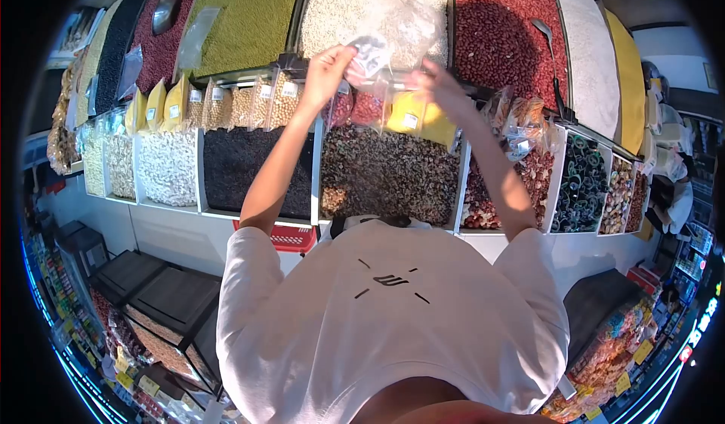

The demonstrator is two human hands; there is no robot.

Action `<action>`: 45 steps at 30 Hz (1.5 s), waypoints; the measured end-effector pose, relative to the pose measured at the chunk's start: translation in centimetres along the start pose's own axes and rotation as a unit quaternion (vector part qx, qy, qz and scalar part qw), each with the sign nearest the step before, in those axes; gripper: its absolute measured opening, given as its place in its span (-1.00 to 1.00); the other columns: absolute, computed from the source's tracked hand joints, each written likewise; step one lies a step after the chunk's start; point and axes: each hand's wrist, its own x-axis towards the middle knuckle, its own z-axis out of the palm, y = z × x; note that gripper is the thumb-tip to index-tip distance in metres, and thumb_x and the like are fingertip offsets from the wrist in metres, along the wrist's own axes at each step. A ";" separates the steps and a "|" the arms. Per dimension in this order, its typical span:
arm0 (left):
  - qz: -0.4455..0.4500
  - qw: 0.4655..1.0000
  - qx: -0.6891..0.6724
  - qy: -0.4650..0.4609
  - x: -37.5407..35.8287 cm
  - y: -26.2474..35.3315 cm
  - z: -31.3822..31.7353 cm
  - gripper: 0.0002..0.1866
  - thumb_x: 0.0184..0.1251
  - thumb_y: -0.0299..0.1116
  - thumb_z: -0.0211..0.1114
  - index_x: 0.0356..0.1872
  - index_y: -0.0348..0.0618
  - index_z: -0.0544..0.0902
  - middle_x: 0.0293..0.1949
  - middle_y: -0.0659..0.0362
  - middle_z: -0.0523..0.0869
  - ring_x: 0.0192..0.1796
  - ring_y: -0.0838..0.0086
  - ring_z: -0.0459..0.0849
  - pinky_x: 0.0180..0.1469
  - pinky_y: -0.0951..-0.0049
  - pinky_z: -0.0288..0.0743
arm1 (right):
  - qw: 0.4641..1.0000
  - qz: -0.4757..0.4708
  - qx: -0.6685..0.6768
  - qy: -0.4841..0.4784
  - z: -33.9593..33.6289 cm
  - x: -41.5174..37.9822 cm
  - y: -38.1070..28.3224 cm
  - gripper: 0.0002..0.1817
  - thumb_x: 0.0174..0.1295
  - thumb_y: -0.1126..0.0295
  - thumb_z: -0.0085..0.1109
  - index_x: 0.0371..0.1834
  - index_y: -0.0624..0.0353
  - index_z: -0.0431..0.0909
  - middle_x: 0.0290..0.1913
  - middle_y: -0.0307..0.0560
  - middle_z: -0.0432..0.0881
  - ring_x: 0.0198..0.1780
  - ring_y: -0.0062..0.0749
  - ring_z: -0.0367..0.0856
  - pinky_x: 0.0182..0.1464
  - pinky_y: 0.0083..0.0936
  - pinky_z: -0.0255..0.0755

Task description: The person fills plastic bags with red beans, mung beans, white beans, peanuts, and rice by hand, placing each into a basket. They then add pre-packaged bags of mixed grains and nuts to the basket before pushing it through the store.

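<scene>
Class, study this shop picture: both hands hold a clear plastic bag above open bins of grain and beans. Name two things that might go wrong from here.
1. The thin clear plastic bag is pinched only at its edges by the left hand and right hand; it may slip into the bins.
2. Held above the white grain bin and red bean bin, any spill could mix the goods.

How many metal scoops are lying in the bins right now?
2. One scoop lies in the dark red beans at upper left; another scoop rests at the right edge of the red peanut bin. Others may be buried or hidden.
</scene>
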 end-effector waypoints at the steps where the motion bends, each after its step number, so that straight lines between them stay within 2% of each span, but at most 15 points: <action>1: -0.009 0.997 0.078 0.005 -0.4 -1.4 -0.2 -0.77 0.33 -0.29 0.09 -0.36 -0.24 0.62 -0.56 0.22 0.65 -0.53 0.65 0.58 -0.46 0.65 0.44 | 1.000 0.000 -0.001 -0.001 0.6 -0.7 0.5 -0.51 0.20 0.30 0.09 0.15 0.30 0.28 0.05 0.12 0.44 0.00 -0.36 0.50 0.02 -0.46 0.40; 3: -0.013 0.997 0.079 0.011 -2.1 -1.6 0.6 -0.77 0.32 -0.31 0.11 -0.40 -0.25 0.62 -0.56 0.24 0.65 -0.53 0.69 0.56 -0.46 0.68 0.41 | 0.970 0.013 0.223 -0.092 2.0 -2.8 1.1 -0.70 0.22 0.37 0.04 -0.03 0.31 0.41 -0.11 0.03 0.55 -0.09 -0.42 0.54 -0.04 -0.49 0.42; 9: -0.053 0.975 0.126 0.177 -10.5 -1.2 -3.2 -0.79 0.32 -0.36 0.08 -0.35 -0.31 0.59 -0.71 0.28 0.48 -0.69 0.69 0.40 -0.65 0.69 0.24 | 0.982 -0.184 0.040 -0.019 -0.4 -0.1 0.4 -0.89 0.23 0.44 -0.04 -0.35 0.27 0.41 -0.36 -0.13 0.60 -0.25 -0.50 0.56 -0.20 -0.57 0.42; 13: -0.052 0.922 0.251 0.291 -21.7 -4.6 -5.4 -0.64 0.38 -0.27 -0.01 -0.62 -0.21 0.43 -0.76 0.34 0.34 -0.69 0.73 0.25 -0.66 0.63 0.12 | 0.975 -0.214 -0.062 -0.001 1.3 1.9 -3.8 -0.88 0.21 0.44 -0.03 -0.30 0.28 0.41 -0.39 -0.13 0.59 -0.32 -0.51 0.58 -0.30 -0.59 0.42; 16: -0.069 0.888 0.328 0.314 -31.4 -10.0 -5.0 -0.71 0.35 -0.28 0.02 -0.47 -0.30 0.48 -0.69 0.15 0.46 -0.60 0.53 0.40 -0.52 0.48 0.31 | 0.964 -0.266 0.000 0.006 4.7 8.1 -1.9 -0.83 0.18 0.41 0.02 -0.26 0.30 0.40 -0.39 -0.08 0.60 -0.37 -0.47 0.60 -0.35 -0.58 0.43; 17: -0.224 0.868 0.319 0.307 -34.3 -11.1 -4.3 -0.77 0.32 -0.31 0.05 -0.42 -0.29 0.51 -0.56 0.04 0.55 -0.49 0.42 0.50 -0.35 0.44 0.39 | 0.983 -0.178 0.047 0.005 6.2 6.7 -4.7 -0.77 0.15 0.43 0.07 -0.17 0.32 0.39 -0.37 -0.05 0.60 -0.40 -0.45 0.61 -0.35 -0.60 0.44; 18: -0.256 0.833 0.407 0.273 -36.8 -12.6 -3.2 -0.82 0.24 -0.35 0.11 -0.29 -0.28 0.51 -0.40 -0.02 0.59 -0.35 0.34 0.55 -0.23 0.39 0.40 | 0.982 -0.182 0.044 -0.004 7.1 7.7 -4.9 -0.77 0.15 0.43 0.07 -0.17 0.32 0.39 -0.37 -0.05 0.60 -0.40 -0.45 0.61 -0.35 -0.60 0.44; 19: -0.200 0.905 0.211 0.310 -42.2 -22.6 -4.7 -0.78 0.17 -0.41 0.15 -0.17 -0.25 0.46 -0.38 0.01 0.57 -0.31 0.33 0.55 -0.19 0.36 0.41 | 0.978 -0.186 -0.066 0.066 8.2 9.6 -4.7 -0.75 0.15 0.45 0.07 -0.13 0.31 0.39 -0.37 -0.07 0.60 -0.39 -0.46 0.61 -0.34 -0.62 0.44; 20: -0.229 0.914 0.250 0.225 -45.8 -23.9 -4.7 -0.63 0.12 -0.40 0.19 -0.06 -0.26 0.36 -0.41 0.04 0.54 -0.35 0.31 0.56 -0.27 0.33 0.42 | 0.957 -0.187 -0.173 0.138 9.1 10.6 -4.1 -0.73 0.14 0.47 0.07 -0.08 0.30 0.39 -0.36 -0.08 0.60 -0.37 -0.47 0.61 -0.34 -0.64 0.44; 23: -0.233 0.906 0.241 0.258 -46.6 -25.1 -5.1 -0.63 0.11 -0.40 0.20 -0.06 -0.26 0.35 -0.42 0.05 0.54 -0.37 0.32 0.56 -0.30 0.33 0.42 | 0.953 -0.212 -0.147 0.157 10.6 9.6 -3.0 -0.67 0.15 0.46 0.08 -0.01 0.27 0.38 -0.33 -0.08 0.61 -0.31 -0.48 0.60 -0.33 -0.63 0.44; 26: -0.253 0.901 0.234 0.264 -47.7 -25.9 -4.9 -0.62 0.11 -0.39 0.20 -0.06 -0.26 0.34 -0.43 0.05 0.53 -0.40 0.32 0.55 -0.34 0.33 0.42 | 0.948 -0.294 -0.121 -0.022 9.7 3.8 -0.1 -0.68 0.17 0.42 0.08 0.00 0.24 0.38 -0.30 -0.06 0.61 -0.26 -0.47 0.58 -0.27 -0.60 0.44; 28: -0.266 0.900 0.242 0.246 -47.7 -26.0 -5.3 -0.61 0.10 -0.39 0.21 -0.06 -0.26 0.33 -0.44 0.05 0.52 -0.42 0.33 0.55 -0.36 0.33 0.42 | 0.958 -0.240 -0.050 -0.146 8.7 -1.7 3.0 -0.73 0.19 0.41 0.07 -0.05 0.24 0.42 -0.31 -0.10 0.61 -0.30 -0.49 0.56 -0.27 -0.58 0.44; 32: -0.298 0.886 0.284 0.213 -49.0 -24.7 -6.5 -0.60 0.09 -0.38 0.22 -0.06 -0.27 0.32 -0.47 0.06 0.51 -0.46 0.34 0.54 -0.42 0.33 0.41 | 0.947 -0.166 -0.226 -0.154 5.3 -12.3 9.6 -0.83 0.08 0.47 0.11 -0.26 0.27 0.47 -0.42 0.00 0.58 -0.33 -0.33 0.58 -0.25 -0.52 0.42; 39: -0.373 0.859 0.232 0.264 -48.1 -19.8 -2.0 -0.61 0.08 -0.33 0.25 -0.17 -0.24 0.28 -0.63 0.14 0.45 -0.71 0.47 0.44 -0.71 0.45 0.27 | 0.979 -0.141 -0.126 -0.079 0.4 -21.5 18.0 -0.84 0.02 0.49 0.13 -0.31 0.27 0.49 -0.37 -0.06 0.57 -0.39 -0.31 0.54 -0.34 -0.48 0.39; 45: -0.397 0.816 0.189 0.376 -73.8 -12.9 10.2 -0.69 0.10 -0.35 0.21 -0.24 -0.25 0.30 -0.69 0.19 0.46 -0.74 0.54 0.43 -0.75 0.53 0.25 | 0.946 -0.230 -0.103 -0.202 3.3 -38.6 20.1 -0.83 -0.02 0.56 0.12 -0.31 0.24 0.48 -0.47 -0.02 0.56 -0.41 -0.30 0.57 -0.36 -0.48 0.41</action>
